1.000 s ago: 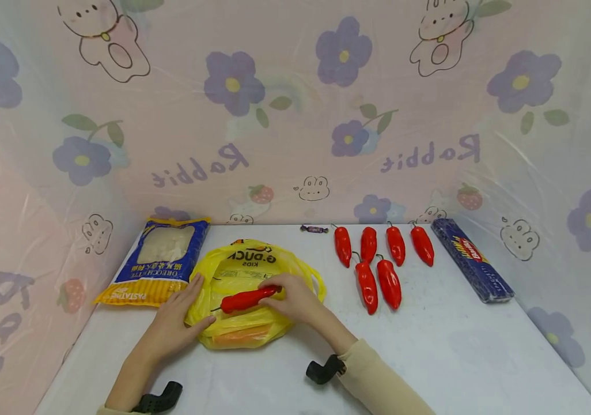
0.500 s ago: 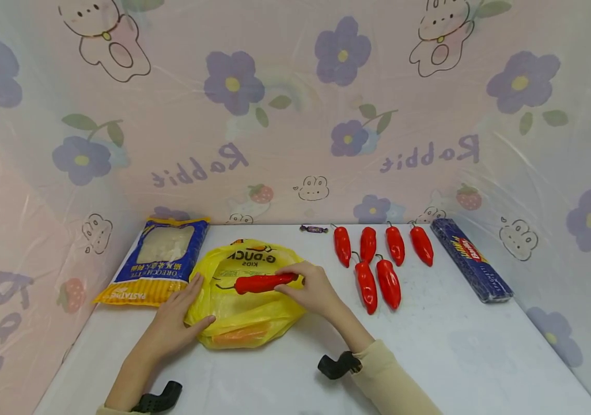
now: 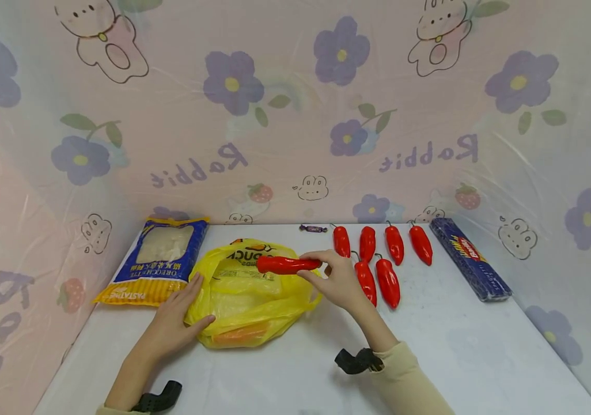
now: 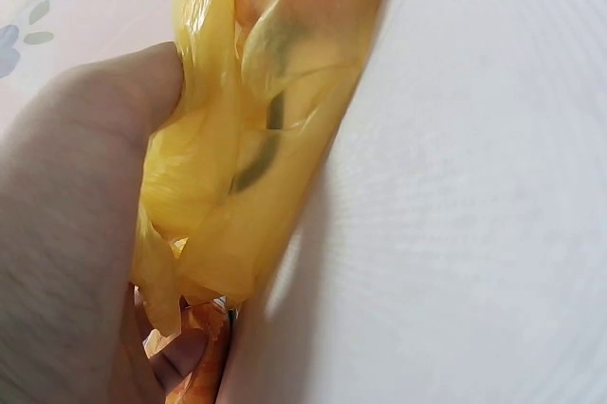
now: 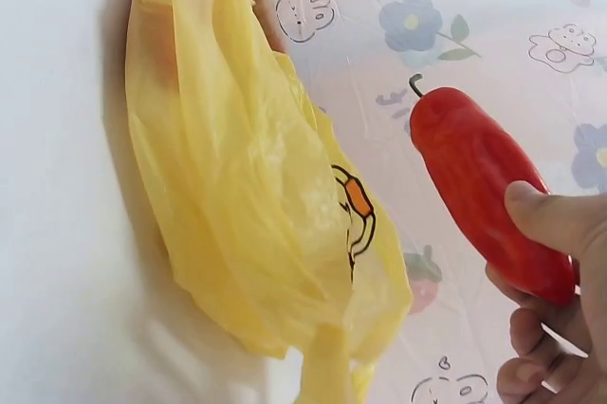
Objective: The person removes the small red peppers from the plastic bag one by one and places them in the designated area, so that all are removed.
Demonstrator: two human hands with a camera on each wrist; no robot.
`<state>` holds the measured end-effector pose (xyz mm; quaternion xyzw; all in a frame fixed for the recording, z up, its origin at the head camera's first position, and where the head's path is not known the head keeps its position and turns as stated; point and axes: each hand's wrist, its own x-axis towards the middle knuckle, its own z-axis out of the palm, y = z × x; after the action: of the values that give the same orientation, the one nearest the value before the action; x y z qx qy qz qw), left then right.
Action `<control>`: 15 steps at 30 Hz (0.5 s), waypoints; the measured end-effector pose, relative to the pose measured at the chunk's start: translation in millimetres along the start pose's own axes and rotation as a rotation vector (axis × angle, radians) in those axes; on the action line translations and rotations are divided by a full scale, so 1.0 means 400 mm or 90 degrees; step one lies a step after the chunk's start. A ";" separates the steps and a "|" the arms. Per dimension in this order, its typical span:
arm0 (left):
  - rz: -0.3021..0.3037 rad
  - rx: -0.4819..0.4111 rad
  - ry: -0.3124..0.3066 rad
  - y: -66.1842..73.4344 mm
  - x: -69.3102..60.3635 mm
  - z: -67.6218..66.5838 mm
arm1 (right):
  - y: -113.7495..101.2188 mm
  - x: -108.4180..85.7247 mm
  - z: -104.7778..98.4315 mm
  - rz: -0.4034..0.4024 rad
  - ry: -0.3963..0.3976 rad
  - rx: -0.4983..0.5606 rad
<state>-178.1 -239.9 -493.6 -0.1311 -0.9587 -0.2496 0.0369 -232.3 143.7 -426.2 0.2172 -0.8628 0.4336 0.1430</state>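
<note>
My right hand (image 3: pixel 339 282) pinches a long red chili pepper (image 3: pixel 282 265) near one end, thumb on one side and fingers on the other. It holds the pepper level above the yellow plastic bag (image 3: pixel 285 316); in the right wrist view the thin dark stem (image 5: pixel 415 84) points away from the hand. My left hand (image 3: pixel 176 320) rests against the bag's left side, fingers spread and fairly straight, thumb on the near rim. The bag lies with its mouth open. Through its near wall shows an orange-red shape (image 3: pixel 241 332); the left wrist view shows a dark stem-like strip (image 4: pixel 261 157) inside.
Several red peppers (image 3: pixel 389 282) lie in two rows right of the bag. A blue and yellow pasta bag (image 3: pixel 158 262) lies to the left, a dark blue spaghetti pack (image 3: pixel 469 259) to the far right. A wrapped candy (image 3: pixel 313 229) lies near the back edge.
My right hand has lifted the red pepper from the bag's mouth, up and to the right. My left hand has stayed in place on the bag.
</note>
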 end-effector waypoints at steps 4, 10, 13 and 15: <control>0.000 -0.002 0.000 0.000 0.000 -0.001 | 0.021 -0.009 -0.022 0.001 0.027 -0.012; 0.001 -0.004 -0.003 0.003 0.000 -0.002 | 0.059 -0.034 -0.067 0.039 0.067 -0.028; -0.001 -0.003 -0.004 0.002 0.000 -0.002 | 0.087 -0.050 -0.095 0.064 0.089 -0.034; 0.000 -0.002 -0.004 0.000 0.001 -0.001 | 0.107 -0.063 -0.114 0.080 0.108 -0.043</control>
<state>-178.5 -240.1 -493.2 -0.1317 -0.9585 -0.2505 0.0336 -229.1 209.5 -439.9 0.1199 -0.8735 0.4296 0.1953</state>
